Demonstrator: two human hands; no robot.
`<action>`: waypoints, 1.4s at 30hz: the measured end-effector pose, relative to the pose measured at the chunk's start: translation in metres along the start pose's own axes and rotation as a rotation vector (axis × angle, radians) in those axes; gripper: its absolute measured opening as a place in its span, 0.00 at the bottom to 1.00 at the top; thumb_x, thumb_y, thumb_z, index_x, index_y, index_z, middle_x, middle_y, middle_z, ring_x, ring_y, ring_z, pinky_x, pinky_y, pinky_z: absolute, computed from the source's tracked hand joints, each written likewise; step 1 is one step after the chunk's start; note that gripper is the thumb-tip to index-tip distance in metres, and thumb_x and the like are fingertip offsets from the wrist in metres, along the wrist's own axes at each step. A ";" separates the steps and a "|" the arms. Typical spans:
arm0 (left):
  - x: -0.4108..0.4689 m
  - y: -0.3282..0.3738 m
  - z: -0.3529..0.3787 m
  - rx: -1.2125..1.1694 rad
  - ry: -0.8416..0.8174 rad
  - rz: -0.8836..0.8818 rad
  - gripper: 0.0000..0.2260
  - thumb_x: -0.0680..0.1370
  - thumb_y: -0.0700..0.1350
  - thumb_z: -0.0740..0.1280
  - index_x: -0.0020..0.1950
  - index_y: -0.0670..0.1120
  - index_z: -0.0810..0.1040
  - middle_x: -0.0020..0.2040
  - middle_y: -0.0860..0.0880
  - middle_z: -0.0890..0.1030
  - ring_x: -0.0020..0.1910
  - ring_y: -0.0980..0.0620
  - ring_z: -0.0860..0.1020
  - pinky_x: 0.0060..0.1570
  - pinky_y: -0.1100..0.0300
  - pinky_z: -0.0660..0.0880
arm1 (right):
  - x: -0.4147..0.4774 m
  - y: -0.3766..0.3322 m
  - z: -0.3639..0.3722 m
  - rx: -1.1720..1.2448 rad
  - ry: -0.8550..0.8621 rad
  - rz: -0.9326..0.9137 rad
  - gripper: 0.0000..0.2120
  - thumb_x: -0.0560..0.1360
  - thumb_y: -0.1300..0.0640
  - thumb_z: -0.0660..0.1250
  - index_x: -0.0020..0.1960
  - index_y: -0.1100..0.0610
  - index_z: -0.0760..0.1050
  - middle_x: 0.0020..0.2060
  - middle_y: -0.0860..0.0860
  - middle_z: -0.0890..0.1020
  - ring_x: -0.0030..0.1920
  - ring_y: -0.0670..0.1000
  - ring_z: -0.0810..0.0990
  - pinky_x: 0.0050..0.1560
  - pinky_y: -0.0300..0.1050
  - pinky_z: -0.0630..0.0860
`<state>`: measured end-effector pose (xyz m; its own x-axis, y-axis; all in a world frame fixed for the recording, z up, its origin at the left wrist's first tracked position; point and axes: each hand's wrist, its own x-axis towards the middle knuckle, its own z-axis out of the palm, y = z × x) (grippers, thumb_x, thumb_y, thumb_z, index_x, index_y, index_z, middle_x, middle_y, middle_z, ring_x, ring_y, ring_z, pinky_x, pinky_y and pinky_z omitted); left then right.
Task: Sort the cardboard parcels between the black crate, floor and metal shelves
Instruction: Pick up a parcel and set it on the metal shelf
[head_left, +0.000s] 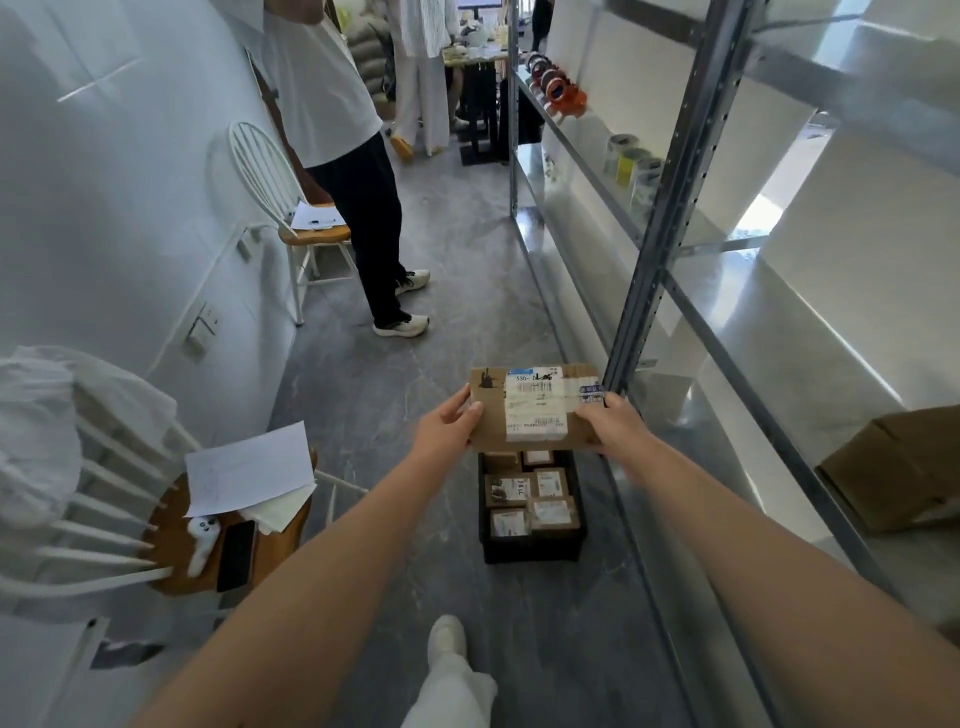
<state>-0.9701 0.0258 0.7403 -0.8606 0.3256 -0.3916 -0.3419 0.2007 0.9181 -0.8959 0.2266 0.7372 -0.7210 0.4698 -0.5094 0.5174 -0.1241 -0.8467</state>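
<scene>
shoe: your white shoe (447, 636) and trouser leg are at bottom centre, planted on the grey floor (467, 291).
near chair: near left, a white spindle-back with a wooden seat (171, 564). A white garment (41, 415) hangs over its back.
seat load: sheets of paper (249, 467), a dark phone (236, 553) and a small white device (200, 540) that I can't identify.
crate: black (532, 552), on the floor dead ahead of you, just left of the shelves' base.
small parcels: six or so (550, 512) packed side by side in the crate, white labels up.
box: a plain brown one (893, 467) near right on a low shelf, well apart from the crate.
left hand: yours (447, 426) pinches the parcel's left end, thumb on the top face and fingers round the edge.
right hand: yours (608, 421) pinches the right end the same way, thumb on top. The fingers underneath are hidden.
parcel: flat cardboard (535, 408), in the air between your hands over the crate's far end. It is roughly level, label up, with its right end just beside the shelf post.
shelves: a grey metal rack (655, 249) running down the right side from near to far.
tape rolls: a small cluster (631, 161) on an upper shelf, mid distance.
tape dispensers: a row of orange and dark ones (561, 88) further along that shelf.
person: stands far left (358, 208) in a white top, dark trousers and white shoes.
far chair: white back, wooden seat (311, 238), at the left wall beside the person, with paper on it.
</scene>
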 end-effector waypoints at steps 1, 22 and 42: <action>0.009 0.001 -0.001 0.001 -0.010 0.003 0.22 0.81 0.45 0.65 0.75 0.52 0.67 0.70 0.46 0.73 0.65 0.48 0.75 0.62 0.55 0.74 | 0.004 -0.002 0.001 -0.008 0.001 0.009 0.10 0.80 0.60 0.62 0.60 0.55 0.71 0.49 0.52 0.80 0.49 0.51 0.80 0.55 0.52 0.80; 0.239 0.060 -0.079 0.214 -0.386 -0.008 0.30 0.79 0.44 0.67 0.77 0.60 0.58 0.67 0.54 0.74 0.61 0.53 0.74 0.63 0.53 0.72 | 0.142 -0.090 0.110 -0.048 0.144 0.059 0.41 0.79 0.61 0.63 0.77 0.36 0.42 0.74 0.53 0.64 0.62 0.57 0.74 0.57 0.61 0.79; 0.339 0.103 0.034 0.238 -0.344 0.182 0.24 0.79 0.31 0.63 0.70 0.54 0.70 0.65 0.51 0.73 0.65 0.53 0.71 0.62 0.56 0.71 | 0.245 -0.116 0.031 0.104 0.089 0.307 0.09 0.80 0.48 0.61 0.59 0.49 0.71 0.55 0.57 0.78 0.51 0.60 0.81 0.44 0.64 0.82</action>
<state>-1.2841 0.1883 0.6997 -0.7094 0.6552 -0.2596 -0.0653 0.3055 0.9499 -1.1467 0.3286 0.7054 -0.4932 0.4704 -0.7317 0.6512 -0.3580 -0.6691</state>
